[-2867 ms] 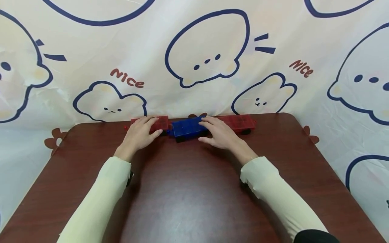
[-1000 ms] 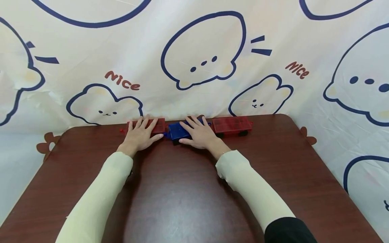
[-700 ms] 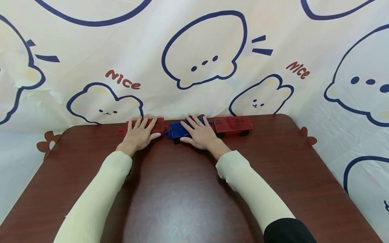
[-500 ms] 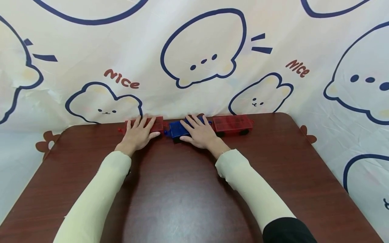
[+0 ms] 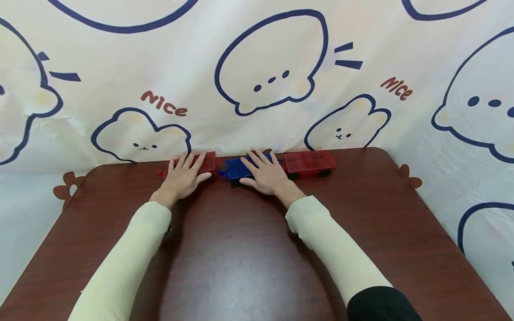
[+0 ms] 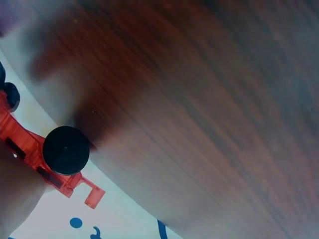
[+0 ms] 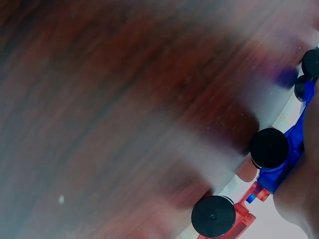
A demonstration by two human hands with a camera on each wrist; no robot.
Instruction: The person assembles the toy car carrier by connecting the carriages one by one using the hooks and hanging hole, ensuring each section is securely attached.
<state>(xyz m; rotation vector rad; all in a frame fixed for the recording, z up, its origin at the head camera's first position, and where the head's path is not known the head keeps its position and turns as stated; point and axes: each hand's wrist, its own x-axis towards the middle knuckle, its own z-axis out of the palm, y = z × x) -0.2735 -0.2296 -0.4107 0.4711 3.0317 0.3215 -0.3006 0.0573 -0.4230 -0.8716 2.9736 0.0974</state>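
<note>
Three translucent plastic toy train wagons with black wheels stand in a row along the table's far edge. On the left red wagon (image 5: 208,163) rests my left hand (image 5: 178,180), fingers straight and spread, covering much of it. My right hand (image 5: 268,176) lies likewise over the blue wagon (image 5: 234,170) in the middle. The right red wagon (image 5: 309,162) is untouched; in the right wrist view its red coupling (image 7: 257,191) meets the blue one. Between the left red wagon and the blue one I cannot tell whether the couplings join. A free hook (image 6: 94,195) shows in the left wrist view.
The dark brown wooden table (image 5: 237,254) has rounded far corners. Right behind the wagons hangs a white cloth (image 5: 265,129) printed with cartoon outlines. Cream sleeves (image 5: 128,254) cover both forearms.
Since the earliest frame my right hand has moved left onto the blue wagon, and both hands' fingers have spread. Lately the left red wagon has shifted slightly left under my left hand.
</note>
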